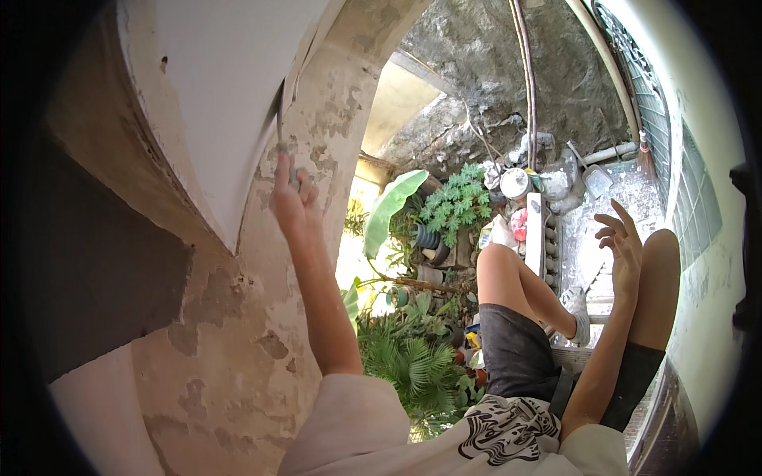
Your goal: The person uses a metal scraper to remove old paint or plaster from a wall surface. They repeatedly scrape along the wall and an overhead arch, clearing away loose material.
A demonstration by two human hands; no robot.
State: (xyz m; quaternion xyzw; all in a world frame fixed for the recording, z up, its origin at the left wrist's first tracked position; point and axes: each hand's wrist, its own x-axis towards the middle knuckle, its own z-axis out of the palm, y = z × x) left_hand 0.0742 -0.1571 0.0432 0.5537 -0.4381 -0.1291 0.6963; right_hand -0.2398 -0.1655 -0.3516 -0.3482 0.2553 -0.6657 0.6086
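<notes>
My left hand (pixel 294 199) is raised against a wall with peeling paint (pixel 336 113). It grips a thin hand tool (pixel 280 128), seemingly a scraper seen edge-on, with its blade pointing up beside the edge of a smooth white panel (pixel 220 71). Bare plaster patches show on the wall around it. Lower down on the other side, my right hand (pixel 622 253) hangs in the air by my bent knee (pixel 661 256). Its fingers are apart and nothing is in them.
Far below lie a white-topped bucket (pixel 515 183), a dustpan (pixel 597 180), a broom (pixel 645 152) and a balustrade rail (pixel 534 232). Leafy plants (pixel 411 357) grow beneath my left arm. A wooden crosspiece (pixel 572 357) lies by my legs; a pale wall (pixel 708 285) rises at right.
</notes>
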